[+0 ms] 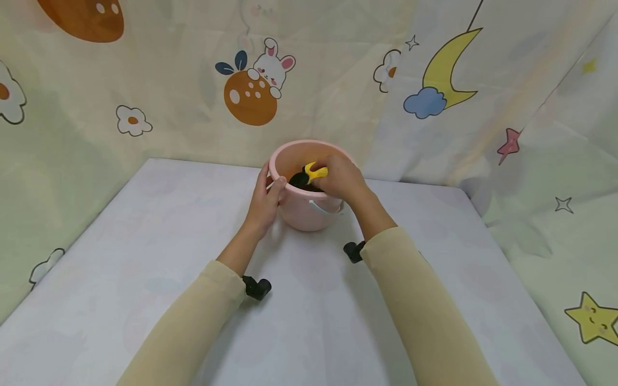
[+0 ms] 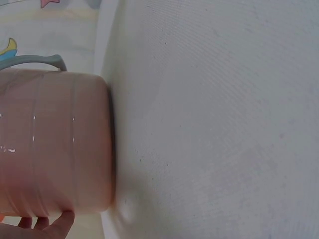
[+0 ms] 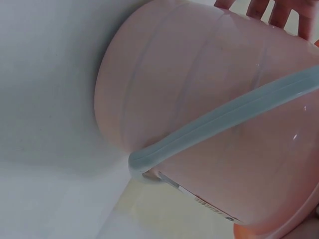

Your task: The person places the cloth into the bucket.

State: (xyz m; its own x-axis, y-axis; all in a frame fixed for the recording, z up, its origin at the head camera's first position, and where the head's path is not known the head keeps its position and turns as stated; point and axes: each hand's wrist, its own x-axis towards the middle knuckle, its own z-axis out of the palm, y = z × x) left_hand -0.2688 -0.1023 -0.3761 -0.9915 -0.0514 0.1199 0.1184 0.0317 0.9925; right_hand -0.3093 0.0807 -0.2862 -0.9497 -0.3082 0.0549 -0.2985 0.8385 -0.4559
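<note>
A pink bucket [image 1: 309, 214] stands upright on the table, its pale blue-grey handle [image 3: 229, 117] hanging down along the outside. At its left side my left hand [image 1: 264, 206] grips the bucket, thumb by the rim and fingers along the outer wall; those fingertips also show in the left wrist view. My right hand [image 1: 340, 177] reaches over the right rim and holds a tool with a yellow handle [image 1: 317, 172] and a dark rounded head [image 1: 299, 179], like a small shovel. The tool's head is down inside the bucket. The bucket's bottom is mostly hidden, with something dark showing there.
The white table [image 1: 145, 257] extends around the bucket, with its back edge close behind. A patterned cloth [image 1: 183, 69] hangs at the back and sides. Black wrist cameras [image 1: 258, 289] sit under both forearms. A label with a barcode [image 3: 209, 205] is on the bucket's side.
</note>
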